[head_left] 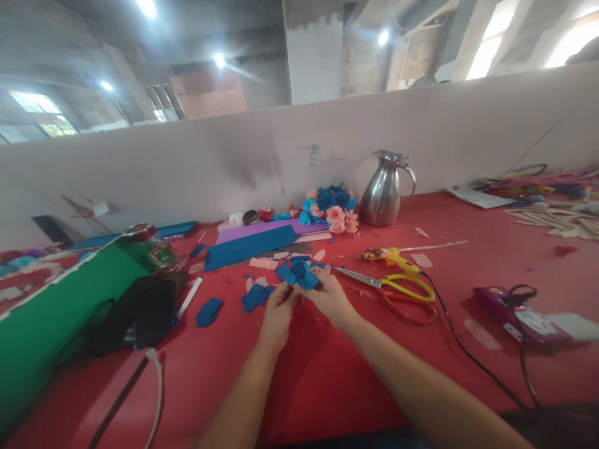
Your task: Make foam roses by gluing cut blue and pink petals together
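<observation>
A blue paper flower [301, 272] with a curled centre is held up over the red table between both hands. My left hand [279, 310] pinches it from below on the left side. On the other side, the fingers of my right hand [331, 295] are closed around its lower right edge. Just left of the hands lie loose blue paper petals [257, 297], with another blue piece [209, 312] farther left. Scissors [407, 288] with yellow and orange handles rest to the right of my right hand, blades pointing toward it.
A yellow glue gun [392, 257] lies behind the scissors, its cord trailing right to a purple power strip [521, 315]. At the back stand a steel jug [384, 190] and a bunch of pink and blue paper flowers [335, 215]. Blue paper [250, 246], a jar [154, 246] and a green board [70, 324] are leftward.
</observation>
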